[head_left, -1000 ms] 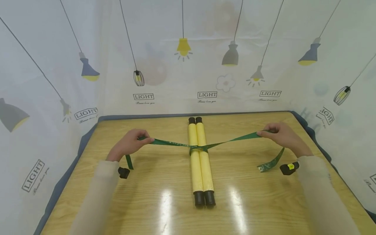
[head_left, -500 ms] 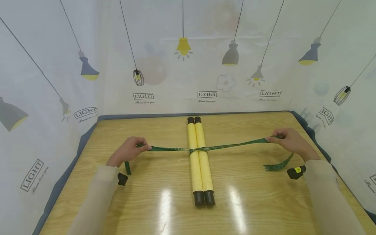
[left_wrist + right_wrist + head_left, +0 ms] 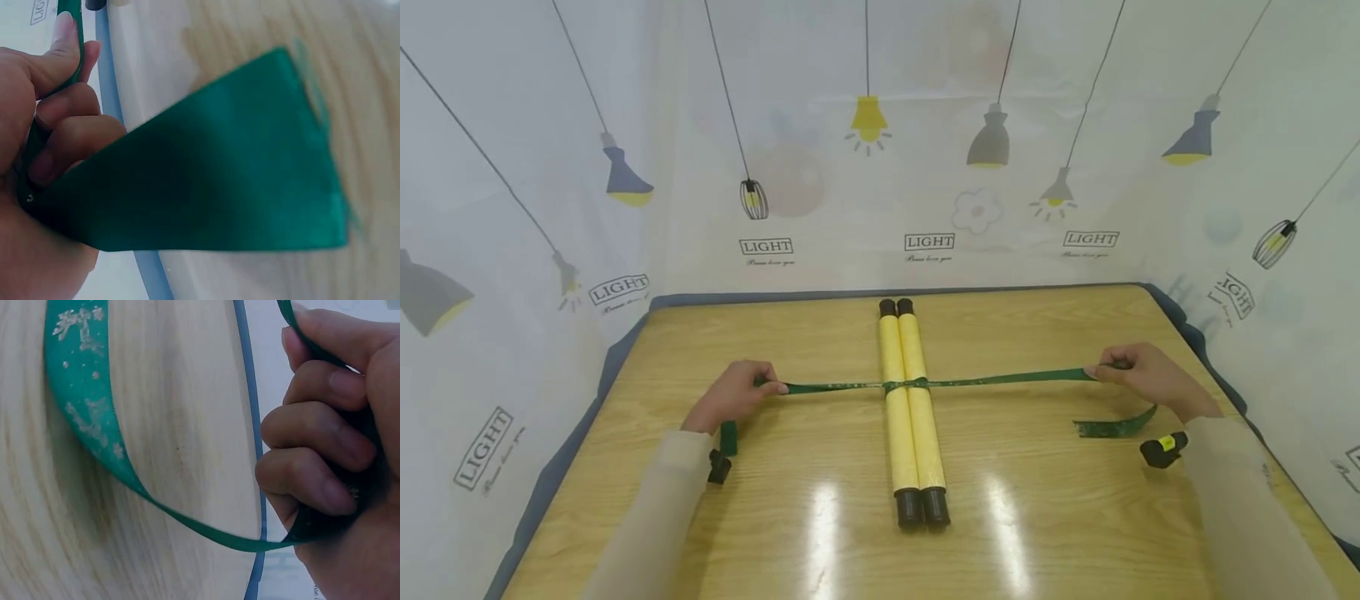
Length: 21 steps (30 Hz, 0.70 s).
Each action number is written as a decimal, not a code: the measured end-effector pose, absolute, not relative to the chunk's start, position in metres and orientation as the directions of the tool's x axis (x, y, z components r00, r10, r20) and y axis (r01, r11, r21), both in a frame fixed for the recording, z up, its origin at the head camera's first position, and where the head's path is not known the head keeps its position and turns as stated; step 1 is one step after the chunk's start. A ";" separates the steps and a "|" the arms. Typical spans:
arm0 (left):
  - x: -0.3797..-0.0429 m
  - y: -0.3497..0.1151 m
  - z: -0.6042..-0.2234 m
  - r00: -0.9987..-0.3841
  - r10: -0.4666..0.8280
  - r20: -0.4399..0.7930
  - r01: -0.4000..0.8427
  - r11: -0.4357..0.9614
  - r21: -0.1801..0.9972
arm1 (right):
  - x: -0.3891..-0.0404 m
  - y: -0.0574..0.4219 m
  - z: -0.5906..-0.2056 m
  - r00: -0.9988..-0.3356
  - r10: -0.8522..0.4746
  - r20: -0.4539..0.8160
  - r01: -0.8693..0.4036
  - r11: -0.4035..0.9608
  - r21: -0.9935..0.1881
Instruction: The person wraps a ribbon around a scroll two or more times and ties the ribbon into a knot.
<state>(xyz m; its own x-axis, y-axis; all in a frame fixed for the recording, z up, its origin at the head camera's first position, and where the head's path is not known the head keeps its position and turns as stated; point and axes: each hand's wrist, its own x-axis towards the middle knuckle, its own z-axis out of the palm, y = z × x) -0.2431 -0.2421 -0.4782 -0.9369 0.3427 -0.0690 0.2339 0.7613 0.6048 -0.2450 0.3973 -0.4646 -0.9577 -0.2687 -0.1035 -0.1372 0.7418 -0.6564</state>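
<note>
Two yellow sticks [image 3: 903, 433] with black end caps lie side by side on the wooden table, pointing away from me. A green ribbon [image 3: 1015, 378] with light printed marks wraps their middle and is drawn out nearly straight to both sides. My left hand [image 3: 736, 395] pinches one side of it between thumb and forefinger. Its loose cut end [image 3: 219, 169] hangs below the palm in the left wrist view. My right hand [image 3: 1146, 377] pinches the other side, fingers curled over the ribbon. In the right wrist view the free tail [image 3: 87, 387] loops down from that palm.
The wooden table [image 3: 760, 517] has a blue-grey edge strip [image 3: 572, 417]. A white cloth printed with hanging lamps [image 3: 925, 183] stands around its back and sides. Black wrist cameras [image 3: 1163, 450] hang under both wrists.
Both hands have moved lower, the right one also outward to the right. The ribbon is straighter and tighter across the sticks, and its crossing now sits flat on them.
</note>
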 end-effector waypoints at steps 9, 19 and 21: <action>-0.242 -0.246 -0.479 -0.942 0.333 -0.044 0.255 0.794 0.551 | -0.243 0.402 -0.467 -0.954 -0.268 -0.132 -0.118 0.743 -0.659; -0.232 -0.289 -0.461 -0.959 0.279 -0.053 0.215 0.834 0.508 | -0.237 0.435 -0.440 -0.994 -0.096 -0.051 -0.054 0.844 -0.534; -0.230 -0.298 -0.456 -0.953 0.298 -0.062 0.225 0.827 0.515 | -0.236 0.442 -0.437 -0.998 -0.063 -0.030 -0.039 0.857 -0.514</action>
<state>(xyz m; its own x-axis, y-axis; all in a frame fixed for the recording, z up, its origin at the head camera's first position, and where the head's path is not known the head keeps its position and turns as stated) -0.2304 -0.2983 -0.4564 -0.9526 0.2977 -0.0621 0.2248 0.8270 0.5154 -0.2358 0.4419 -0.4369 -0.9975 -0.0633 -0.0305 -0.0387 0.8570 -0.5139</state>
